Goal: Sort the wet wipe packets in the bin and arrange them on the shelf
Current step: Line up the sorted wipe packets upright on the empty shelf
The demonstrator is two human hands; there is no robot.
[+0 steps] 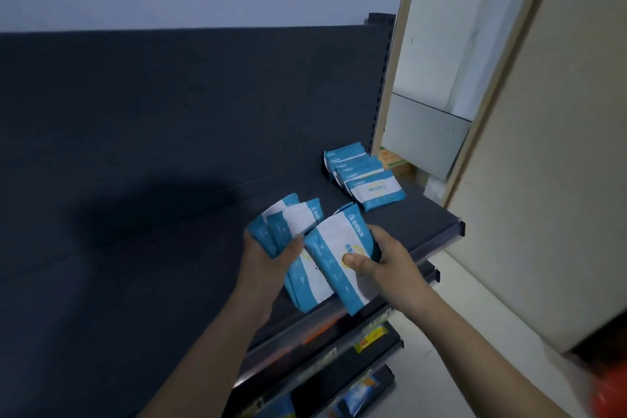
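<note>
Leaning packet row (pixel 364 176) near shelf upright (pixel 382 78)

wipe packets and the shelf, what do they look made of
The wipe packets look like soft plastic film, smooth and slightly glossy; they crease and bend where gripped. The shelf seems painted metal, matt dark grey, with a slotted upright beside it; dim light leaves this open.

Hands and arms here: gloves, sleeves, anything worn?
Left hand and right hand: no gloves, and no rings, watch or wristband visible. Both forearms are uncovered to the frame edge; no sleeves in view.
</note>
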